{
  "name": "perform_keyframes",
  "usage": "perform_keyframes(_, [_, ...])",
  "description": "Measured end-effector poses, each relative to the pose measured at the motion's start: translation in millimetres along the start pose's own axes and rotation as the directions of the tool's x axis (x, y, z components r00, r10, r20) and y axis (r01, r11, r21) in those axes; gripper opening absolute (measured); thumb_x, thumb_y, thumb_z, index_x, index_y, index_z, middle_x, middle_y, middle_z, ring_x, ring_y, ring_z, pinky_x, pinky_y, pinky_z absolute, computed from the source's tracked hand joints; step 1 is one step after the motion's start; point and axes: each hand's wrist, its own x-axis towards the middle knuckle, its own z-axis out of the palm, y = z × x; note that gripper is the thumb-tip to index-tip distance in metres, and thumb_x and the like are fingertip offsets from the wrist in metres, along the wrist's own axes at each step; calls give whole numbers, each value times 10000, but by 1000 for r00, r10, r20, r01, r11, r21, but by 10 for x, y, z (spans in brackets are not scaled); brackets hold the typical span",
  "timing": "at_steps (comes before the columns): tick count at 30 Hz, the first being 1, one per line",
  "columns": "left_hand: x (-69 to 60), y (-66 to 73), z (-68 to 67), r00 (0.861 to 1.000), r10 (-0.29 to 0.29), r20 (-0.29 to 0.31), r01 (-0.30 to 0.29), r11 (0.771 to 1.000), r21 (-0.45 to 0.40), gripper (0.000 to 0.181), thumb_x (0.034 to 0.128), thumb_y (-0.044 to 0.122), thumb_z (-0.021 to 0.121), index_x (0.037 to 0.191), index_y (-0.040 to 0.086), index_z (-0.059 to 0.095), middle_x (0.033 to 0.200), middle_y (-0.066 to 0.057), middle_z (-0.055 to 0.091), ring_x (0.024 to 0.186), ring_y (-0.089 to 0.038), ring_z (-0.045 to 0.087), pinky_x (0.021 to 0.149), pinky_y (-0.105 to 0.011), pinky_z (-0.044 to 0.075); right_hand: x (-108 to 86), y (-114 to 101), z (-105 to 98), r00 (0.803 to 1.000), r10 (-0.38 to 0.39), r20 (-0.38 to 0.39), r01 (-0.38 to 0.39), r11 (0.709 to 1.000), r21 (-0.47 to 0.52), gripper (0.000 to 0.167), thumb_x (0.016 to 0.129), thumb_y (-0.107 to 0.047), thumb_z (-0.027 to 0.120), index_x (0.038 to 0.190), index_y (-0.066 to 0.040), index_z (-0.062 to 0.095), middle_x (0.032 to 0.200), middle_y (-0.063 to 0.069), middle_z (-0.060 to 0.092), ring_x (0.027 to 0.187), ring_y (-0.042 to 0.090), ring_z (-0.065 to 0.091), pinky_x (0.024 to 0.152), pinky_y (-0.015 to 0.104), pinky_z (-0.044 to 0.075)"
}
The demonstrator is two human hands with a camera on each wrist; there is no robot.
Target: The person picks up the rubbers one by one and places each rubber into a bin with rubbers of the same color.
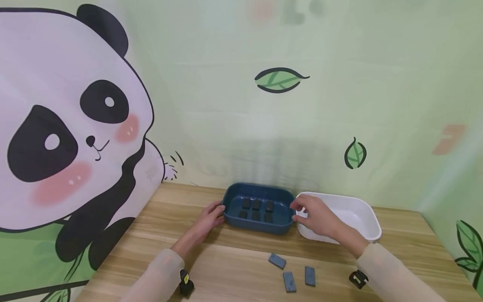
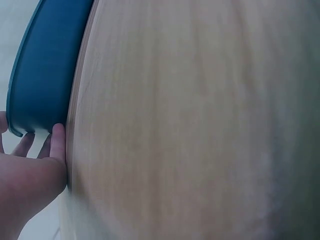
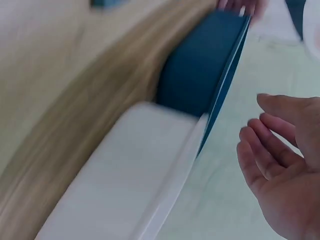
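Observation:
A dark blue tray (image 1: 264,227) stands on the table near the wall, with several small black rectangular pieces (image 1: 255,204) lying inside in two rows. At its left end is my left hand (image 1: 208,218); in the left wrist view its fingertips (image 2: 58,131) touch the tray's outer end. Over the tray's right edge hovers my right hand (image 1: 317,216), fingers loosely bent. The right wrist view shows that hand (image 3: 280,160) holding nothing, apart from the blue tray (image 3: 200,65). Three grey-blue rectangular pieces (image 1: 277,261) lie on the table in front.
A white tray (image 1: 371,218) stands right beside the blue one, partly behind my right forearm. A printed cloth wall (image 1: 211,105) with a panda and leaves rises behind the wooden table (image 1: 234,268). Each wrist carries a black device (image 1: 186,284).

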Motion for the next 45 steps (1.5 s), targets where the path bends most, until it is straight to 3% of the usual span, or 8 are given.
perform_keyframes(5, [-20, 13, -7, 1000, -2, 3, 2, 1000, 4, 573, 1116, 230, 541, 1577, -67, 377, 1547, -315, 474, 1408, -424, 521, 1169, -491, 458, -74, -305, 162, 978, -151, 140, 147, 988, 38, 204, 914, -65, 819, 1105, -51, 750, 1047, 51, 707, 960, 229, 694, 834, 378, 615])
perform_keyframes(9, [-30, 28, -8, 1000, 0, 11, 0, 1000, 7, 575, 1119, 233, 535, 1580, -70, 369, 1552, -319, 465, 1417, -431, 510, 1177, -504, 445, -150, -315, 401, 935, -253, 250, 250, 967, 45, 268, 932, -107, 813, 1186, -56, 746, 1137, 47, 701, 1051, 202, 681, 900, 364, 603])
perform_keyframes(13, [-31, 36, -4, 1000, 0, 13, 0, 1000, 0, 577, 1119, 231, 538, 1581, -71, 366, 1553, -316, 465, 1419, -424, 508, 1182, -503, 440, -213, -323, 541, 903, -262, 339, 269, 963, 26, 305, 921, -105, 816, 1214, -63, 740, 1178, 17, 679, 1098, 174, 653, 949, 355, 585])
perform_keyframes(15, [-29, 36, -2, 1000, 0, 13, 0, 1000, -1, 577, 1120, 231, 537, 1581, -71, 366, 1554, -315, 465, 1420, -420, 508, 1181, -498, 442, -231, -401, 520, 899, -229, 373, 247, 969, -1, 323, 894, -84, 828, 1205, -69, 746, 1188, 1, 677, 1106, 164, 643, 957, 356, 582])
perform_keyframes(24, [-13, 13, -6, 1000, -4, 7, 4, 1000, -1, 591, 1115, 236, 541, 1586, -70, 356, 1561, -315, 456, 1426, -423, 501, 1179, -488, 448, -294, -449, 576, 867, -236, 440, 299, 951, -80, 463, 852, -55, 845, 1297, -118, 732, 1338, -14, 688, 1220, 180, 607, 1038, 334, 542])
perform_keyframes(34, [-25, 19, 6, 1000, -4, 9, 4, 1000, 9, 617, 1112, 260, 553, 1591, -69, 344, 1573, -319, 440, 1428, -427, 498, 1174, -493, 451, -333, -423, 592, 907, -171, 384, 202, 979, -40, 370, 890, -116, 850, 1246, -104, 750, 1251, -6, 674, 1156, 160, 629, 991, 341, 568])
perform_keyframes(40, [-28, 19, 14, 1000, -11, 10, 11, 1000, 9, 615, 1114, 264, 550, 1593, -61, 344, 1581, -318, 432, 1434, -422, 495, 1178, -493, 447, -265, -261, 263, 962, -115, 248, 109, 993, 38, 318, 915, -147, 842, 1209, -68, 753, 1139, -3, 689, 1032, 204, 670, 880, 367, 592])
perform_keyframes(45, [-16, 10, 5, 1000, -7, 8, 7, 1000, 10, 591, 1120, 240, 530, 1590, -68, 346, 1576, -322, 436, 1430, -427, 498, 1176, -493, 447, -225, 66, -71, 993, -46, 104, 42, 998, 42, 312, 874, -97, 868, 1155, -34, 749, 1057, 12, 704, 940, 243, 672, 825, 430, 603])
